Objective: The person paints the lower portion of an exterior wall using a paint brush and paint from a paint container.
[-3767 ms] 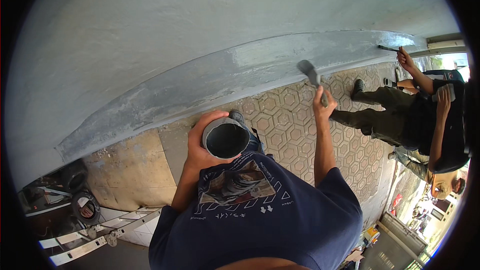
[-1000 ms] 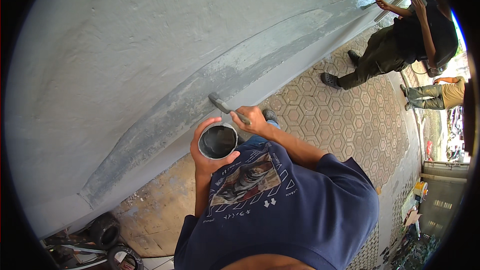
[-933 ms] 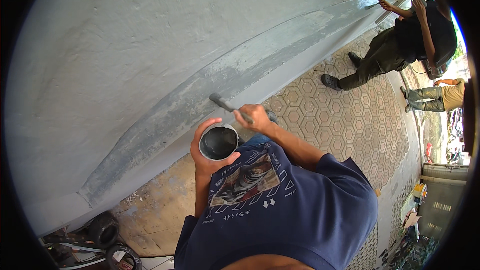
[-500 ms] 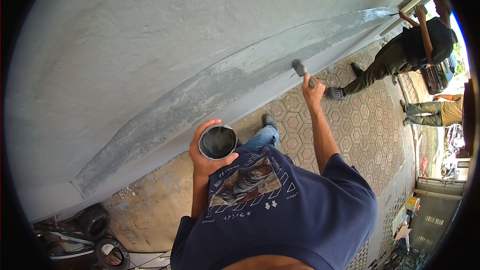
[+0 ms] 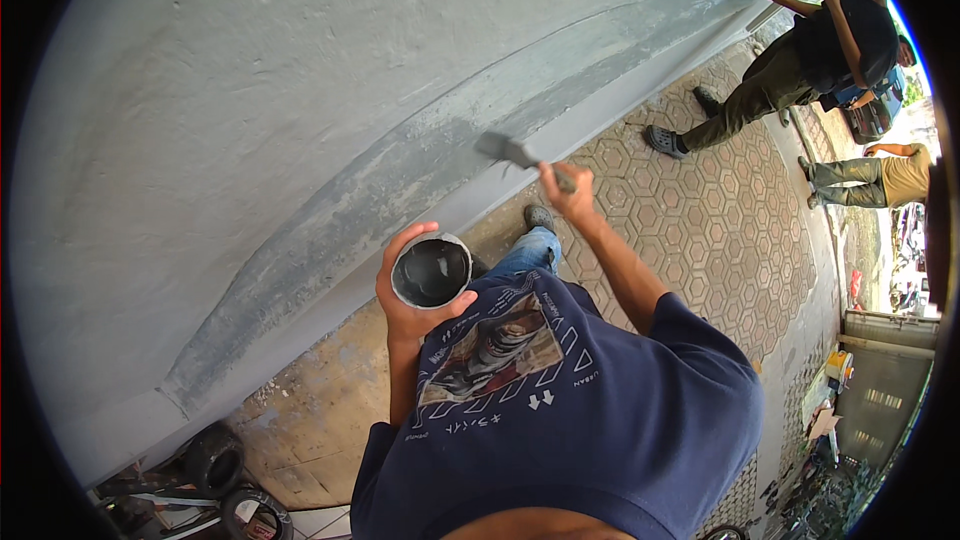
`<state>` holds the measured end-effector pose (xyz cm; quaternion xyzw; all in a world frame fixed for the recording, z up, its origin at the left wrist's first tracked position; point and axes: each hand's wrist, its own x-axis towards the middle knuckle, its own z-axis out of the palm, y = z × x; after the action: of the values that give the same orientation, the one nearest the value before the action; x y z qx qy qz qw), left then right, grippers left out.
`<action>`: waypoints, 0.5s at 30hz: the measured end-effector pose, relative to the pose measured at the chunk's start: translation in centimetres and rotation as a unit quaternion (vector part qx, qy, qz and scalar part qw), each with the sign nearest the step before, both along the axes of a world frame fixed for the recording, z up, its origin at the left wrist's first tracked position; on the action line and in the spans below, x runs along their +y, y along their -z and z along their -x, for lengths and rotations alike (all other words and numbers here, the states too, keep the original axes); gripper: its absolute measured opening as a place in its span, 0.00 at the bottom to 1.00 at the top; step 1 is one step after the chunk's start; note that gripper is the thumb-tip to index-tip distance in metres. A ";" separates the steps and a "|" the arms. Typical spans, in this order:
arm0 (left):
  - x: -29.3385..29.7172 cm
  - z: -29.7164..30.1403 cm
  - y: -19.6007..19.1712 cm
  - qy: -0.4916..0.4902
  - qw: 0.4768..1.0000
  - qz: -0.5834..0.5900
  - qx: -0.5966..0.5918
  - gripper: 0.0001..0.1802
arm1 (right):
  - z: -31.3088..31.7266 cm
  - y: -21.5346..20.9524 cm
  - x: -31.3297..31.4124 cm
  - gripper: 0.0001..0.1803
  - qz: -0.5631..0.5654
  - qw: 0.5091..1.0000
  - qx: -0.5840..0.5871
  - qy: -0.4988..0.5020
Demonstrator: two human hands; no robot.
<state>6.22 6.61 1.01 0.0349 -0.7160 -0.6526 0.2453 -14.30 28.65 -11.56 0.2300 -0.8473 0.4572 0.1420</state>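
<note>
My left hand (image 5: 398, 312) is wrapped round a round cup (image 5: 468, 275) with a pale, smeared rim, held upright in front of my chest. Dark grey paint (image 5: 428, 270) lies inside it. In my right hand (image 5: 572, 202) is a paintbrush (image 5: 512, 151), gripped by its handle, its bristle end pointing left and smeared by motion. The bristles overlap the wall's darker grey band (image 5: 350, 208) in the picture; whether they touch it I cannot tell. This patchy band runs along the lower part of the light grey wall (image 5: 300, 70).
Hexagonal paving (image 5: 690, 210) spreads to my right. A co-worker (image 5: 790, 65) in dark clothes reaches a brush to the band's far end; another person (image 5: 860, 180) stands farther off. Old tyres (image 5: 215, 460) lie at lower left beside a worn tan board (image 5: 310, 420).
My right hand has brought the brush left along the wall, nearer the cup. The cup stays at about the same place in my left hand. The whole view has shifted slightly.
</note>
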 end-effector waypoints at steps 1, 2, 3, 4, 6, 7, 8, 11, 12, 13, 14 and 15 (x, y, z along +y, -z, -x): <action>-0.2 0.2 0.2 0.003 1.000 0.011 0.008 0.50 | 2.1 0.3 1.6 0.15 -0.007 0.999 0.020 0.041; -0.4 -0.2 0.4 -0.002 1.000 0.021 0.018 0.50 | 4.0 0.2 2.7 0.16 -0.028 0.995 0.066 0.067; -0.4 -0.5 0.0 -0.009 0.999 0.025 0.018 0.50 | 5.9 -0.1 3.7 0.17 -0.044 0.989 0.110 0.093; -0.4 -0.6 -0.2 -0.004 1.000 0.008 0.015 0.50 | 8.1 0.2 5.4 0.18 -0.068 0.980 0.132 0.132; -0.4 -0.7 -0.3 -0.004 1.000 -0.007 0.015 0.50 | 9.6 0.4 6.0 0.20 -0.088 0.970 0.155 0.167; -0.4 -0.9 -0.2 -0.003 1.000 -0.007 0.019 0.50 | 9.9 0.3 5.6 0.20 -0.122 0.962 0.163 0.183; -0.4 -1.0 -0.2 -0.002 1.000 -0.006 0.022 0.50 | 10.1 0.3 5.1 0.21 -0.154 0.953 0.171 0.198; -0.6 -1.3 -0.1 -0.010 1.000 0.007 0.022 0.50 | 6.3 1.2 -1.0 0.16 -0.194 0.958 0.186 0.102; -0.4 -1.5 -0.2 -0.014 1.000 0.009 0.023 0.50 | 4.2 1.7 -3.5 0.16 -0.203 0.962 0.166 0.072; -0.2 -1.4 -0.5 -0.010 1.000 -0.004 0.021 0.50 | 2.6 3.0 -5.7 0.16 -0.198 0.963 0.179 0.033; -0.3 -1.5 -0.4 -0.013 1.000 -0.018 0.017 0.50 | 0.1 2.5 -8.1 0.15 -0.170 0.970 0.170 -0.018; -0.4 -1.7 -0.4 -0.017 1.000 -0.016 0.016 0.50 | -2.0 1.7 -10.3 0.15 -0.140 0.974 0.164 -0.073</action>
<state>7.93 6.23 1.42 0.0408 -0.7006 -0.6605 0.2668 -12.28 18.33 -13.24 0.3810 -0.8487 0.2994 0.2119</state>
